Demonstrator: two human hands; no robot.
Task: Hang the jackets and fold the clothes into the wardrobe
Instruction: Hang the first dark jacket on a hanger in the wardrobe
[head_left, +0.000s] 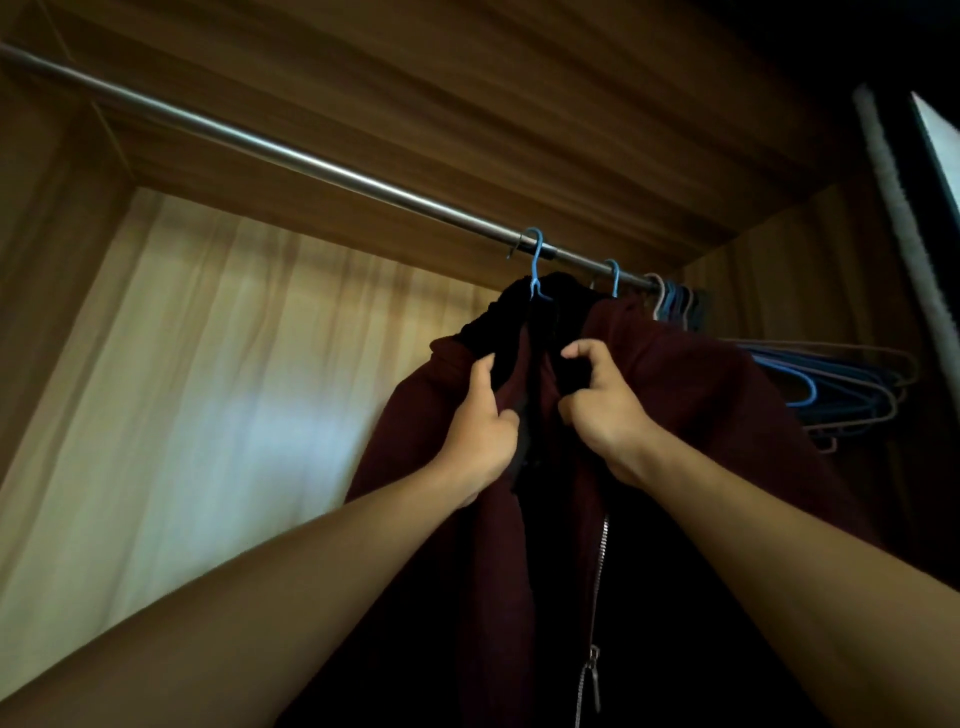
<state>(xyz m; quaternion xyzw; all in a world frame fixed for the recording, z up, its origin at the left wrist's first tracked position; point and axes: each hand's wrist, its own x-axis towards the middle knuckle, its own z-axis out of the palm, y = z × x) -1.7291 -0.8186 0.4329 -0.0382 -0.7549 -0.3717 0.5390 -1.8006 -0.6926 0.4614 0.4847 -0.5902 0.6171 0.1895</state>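
Jacket (675, 395) on rail (291, 150); left hand (480, 421), right hand (602, 410) grip front edges.

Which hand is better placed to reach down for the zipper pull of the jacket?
Probably the right hand: the zipper pull hangs almost straight below it, while the left hand grips the jacket further aside.

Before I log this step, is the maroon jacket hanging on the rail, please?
The jacket is hanging: its blue hanger hook sits over the rail; left hand and right hand grip its front.
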